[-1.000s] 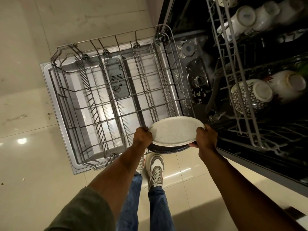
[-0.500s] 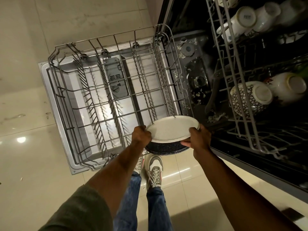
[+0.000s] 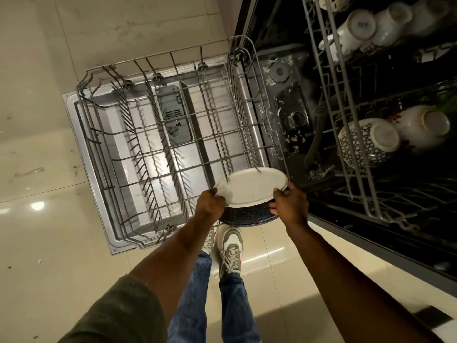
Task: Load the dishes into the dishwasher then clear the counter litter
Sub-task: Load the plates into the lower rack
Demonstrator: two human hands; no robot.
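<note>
Because the lower rack [image 3: 173, 144] has been pulled right out over the lowered dishwasher door [image 3: 81, 154], its rows of upright tines lie bare and within reach, and the person stands at its near corner with the dishes held over that corner. What they carry is a small stack: a pale plate [image 3: 251, 188] lying on top of a dark speckled dish [image 3: 247, 216], and the two are held from opposite sides, likely so that the upper one cannot slide off the lower. The left hand [image 3: 210, 204] has its grip closed on the left rim of the plate, fingers curled over the edge; the right hand [image 3: 290, 206] grips the right side, thumb on the plate's rim and fingertips under the dark dish. The stack tilts a little toward the rack, and two tine tips show in front of the plate's far edge, so it sits just at the wires, though whether it touches them I cannot tell. The upper rack [image 3: 346, 120], to the right, already holds upturned cups [image 3: 356, 28] and a patterned bowl [image 3: 368, 142], mouths down so that water drains.
</note>
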